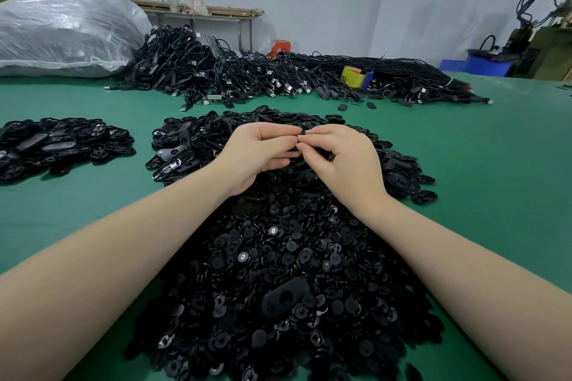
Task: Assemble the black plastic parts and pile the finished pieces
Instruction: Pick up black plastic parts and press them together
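A green counter [495, 164] fills the scene. On its far left lies a big clear plastic bag [62, 34], and a heap of black cables [247, 71] runs along the far side. Near the person is a big pile of small round black parts [278, 272]. Behind it sits a pile of oval black parts [192, 145], and another pile of oval pieces [58, 145] lies to the left. Above the middle pile, the left hand [257, 155] and right hand [343, 158] meet, each grip narrow, pinching one small black part [302, 132] between the fingertips.
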### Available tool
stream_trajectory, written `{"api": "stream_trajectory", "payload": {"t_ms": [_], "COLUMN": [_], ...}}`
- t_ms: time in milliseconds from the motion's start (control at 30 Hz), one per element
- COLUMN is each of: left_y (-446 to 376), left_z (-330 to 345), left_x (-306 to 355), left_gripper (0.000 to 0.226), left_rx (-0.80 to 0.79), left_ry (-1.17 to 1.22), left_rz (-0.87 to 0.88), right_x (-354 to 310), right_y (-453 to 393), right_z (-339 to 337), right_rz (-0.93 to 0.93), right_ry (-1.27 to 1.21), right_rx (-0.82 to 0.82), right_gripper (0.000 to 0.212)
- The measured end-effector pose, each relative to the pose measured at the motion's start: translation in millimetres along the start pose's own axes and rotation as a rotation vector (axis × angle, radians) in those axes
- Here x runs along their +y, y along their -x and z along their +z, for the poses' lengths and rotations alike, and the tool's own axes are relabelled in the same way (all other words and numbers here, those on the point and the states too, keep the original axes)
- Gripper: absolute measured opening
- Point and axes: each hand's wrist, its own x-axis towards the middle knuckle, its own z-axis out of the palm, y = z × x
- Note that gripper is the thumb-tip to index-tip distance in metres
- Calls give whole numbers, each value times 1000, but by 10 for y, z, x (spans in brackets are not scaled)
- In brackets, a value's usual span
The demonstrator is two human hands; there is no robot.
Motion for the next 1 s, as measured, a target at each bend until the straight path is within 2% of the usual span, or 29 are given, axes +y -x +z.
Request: {"api": "stream_trajectory", "payload": {"t_ms": [533,833,900,1000], "left_y": [2,18,12,-2], "left_z": [8,-21,-18,1], "left_x": [3,8,-1,-25], "left_gripper": [16,20,19,18], "left_rx": [-7,-61,-53,-40], "left_ry": [-28,-14,-28,-59], "left_rz": [7,11,13,26], "right_x": [14,28,31,35], "right_y": [-5,-1,2,-8], "right_z": [30,33,50,67], "right_rz": [6,24,54,221], "right_ry": [-49,-63,-110,-309], "right_rx": [18,10,-4,-37], "right_gripper": [11,13,11,11]}}
